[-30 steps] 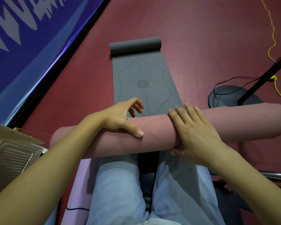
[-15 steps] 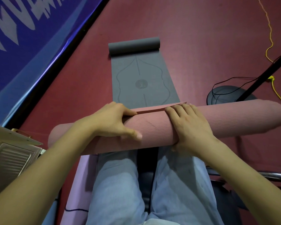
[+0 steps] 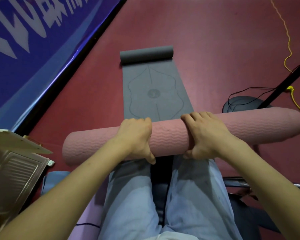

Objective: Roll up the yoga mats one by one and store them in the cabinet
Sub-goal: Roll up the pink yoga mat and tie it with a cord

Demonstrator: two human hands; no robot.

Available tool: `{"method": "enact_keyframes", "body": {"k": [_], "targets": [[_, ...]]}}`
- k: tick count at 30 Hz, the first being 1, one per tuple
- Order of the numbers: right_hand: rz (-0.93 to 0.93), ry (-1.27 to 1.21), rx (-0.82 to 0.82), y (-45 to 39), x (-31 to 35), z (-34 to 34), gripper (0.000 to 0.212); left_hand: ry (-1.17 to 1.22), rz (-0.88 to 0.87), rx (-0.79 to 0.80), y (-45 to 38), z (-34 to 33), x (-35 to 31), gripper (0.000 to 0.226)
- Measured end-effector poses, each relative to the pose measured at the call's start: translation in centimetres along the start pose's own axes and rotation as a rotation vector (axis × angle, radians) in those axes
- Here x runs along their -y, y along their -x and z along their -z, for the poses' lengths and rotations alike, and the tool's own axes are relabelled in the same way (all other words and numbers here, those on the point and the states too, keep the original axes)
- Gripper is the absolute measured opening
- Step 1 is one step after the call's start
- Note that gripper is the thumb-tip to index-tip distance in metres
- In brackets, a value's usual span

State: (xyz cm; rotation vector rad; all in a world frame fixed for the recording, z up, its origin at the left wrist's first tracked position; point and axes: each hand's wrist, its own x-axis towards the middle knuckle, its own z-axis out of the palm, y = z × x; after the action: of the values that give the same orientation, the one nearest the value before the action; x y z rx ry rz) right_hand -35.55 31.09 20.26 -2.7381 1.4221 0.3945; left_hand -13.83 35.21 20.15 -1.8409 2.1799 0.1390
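A rolled pink yoga mat lies crosswise over my knees, its ends sticking out left and right. My left hand grips it left of the middle, fingers curled over the far side and thumb on the near side. My right hand grips it right of the middle in the same way. Beyond it a grey yoga mat lies flat on the red floor, with its far end curled into a small roll.
An open cabinet door with a pale panel stands at the left. A blue banner runs along the left wall. A black stand base with black and yellow cables sits at the right. A purple mat lies under my legs.
Both hands went from lying on top of the pink roll to curling round it. The loose flap seen half a second ago is now wrapped in.
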Motion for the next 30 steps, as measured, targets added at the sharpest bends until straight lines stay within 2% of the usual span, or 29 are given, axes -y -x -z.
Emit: {"method": "enact_keyframes", "body": {"k": [4,11,14,17,19,24,28,30], "targets": [[-0.029,-0.115,0.033,0.9,0.1,1.0,0.100,-0.052,-0.039,-0.011,0.3,0.2,-0.1,0.091],[-0.047,-0.343,0.204,1.9,-0.6,2.0,0.082,0.062,-0.114,0.178,0.4,1.4,-0.2,0.087],[-0.059,-0.400,0.301,1.8,-0.7,2.1,0.082,0.119,-0.108,0.240,0.5,0.9,-0.5,0.090],[-0.083,-0.437,0.478,1.6,-0.9,2.5,0.091,0.321,-0.121,0.380,0.5,0.3,-0.3,0.094],[-0.068,-0.439,0.530,2.1,-0.8,2.3,0.094,0.393,-0.148,0.452,0.6,-0.2,-0.3,0.092],[-0.066,-0.470,0.453,2.4,-0.7,1.9,0.098,0.475,-0.174,0.471,-0.3,-0.5,0.4,0.083],[-0.113,-0.591,0.172,2.4,-1.4,1.4,0.083,0.658,-0.166,0.524,-1.8,-0.7,1.6,0.068],[-0.112,-0.586,0.070,2.5,-1.8,0.8,0.074,0.677,-0.179,0.517,-2.3,-0.6,2.1,0.062]]}}
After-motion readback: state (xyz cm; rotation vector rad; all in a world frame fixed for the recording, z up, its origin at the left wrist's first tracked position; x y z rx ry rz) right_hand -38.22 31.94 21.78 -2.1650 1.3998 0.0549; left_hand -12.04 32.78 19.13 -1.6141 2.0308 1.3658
